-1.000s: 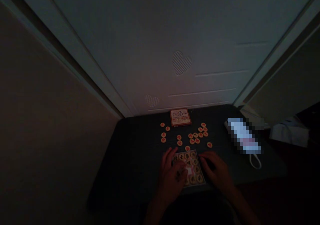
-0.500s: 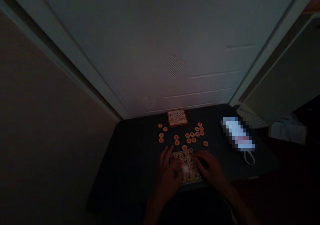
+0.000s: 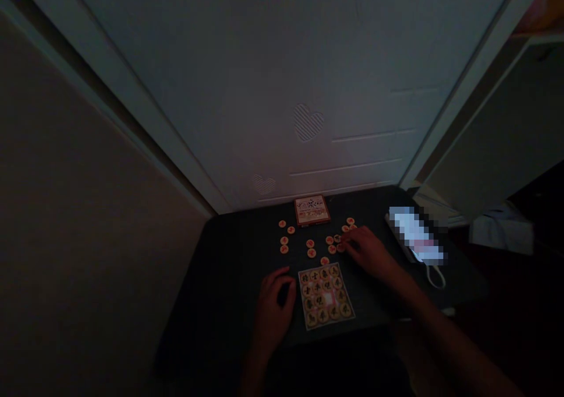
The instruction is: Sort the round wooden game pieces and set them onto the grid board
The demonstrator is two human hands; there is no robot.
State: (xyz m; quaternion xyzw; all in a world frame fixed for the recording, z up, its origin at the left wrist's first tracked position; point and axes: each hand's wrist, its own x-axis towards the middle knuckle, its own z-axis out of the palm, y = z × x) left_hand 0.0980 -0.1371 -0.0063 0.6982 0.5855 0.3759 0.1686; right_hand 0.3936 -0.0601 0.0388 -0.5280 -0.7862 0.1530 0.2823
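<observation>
A square tray near the table's front edge holds several round pieces with dark characters, with one bare spot right of its middle. My left hand rests on the table just left of the tray, fingers curved and apart, nothing in it. My right hand reaches over the loose pieces behind the tray, its fingertips at a piece among them; whether they grip it is too dark to tell. More round pieces with red characters lie around, such as one just behind the tray.
A flat box with printed characters stands at the back of the dark table, against a pale panel with embossed hearts. To the right lies a bright, blurred device with a white loop.
My left hand has moved off the tray to its left. My right hand has gone from the tray's right edge up and away to the loose pieces. The view has shifted slightly.
</observation>
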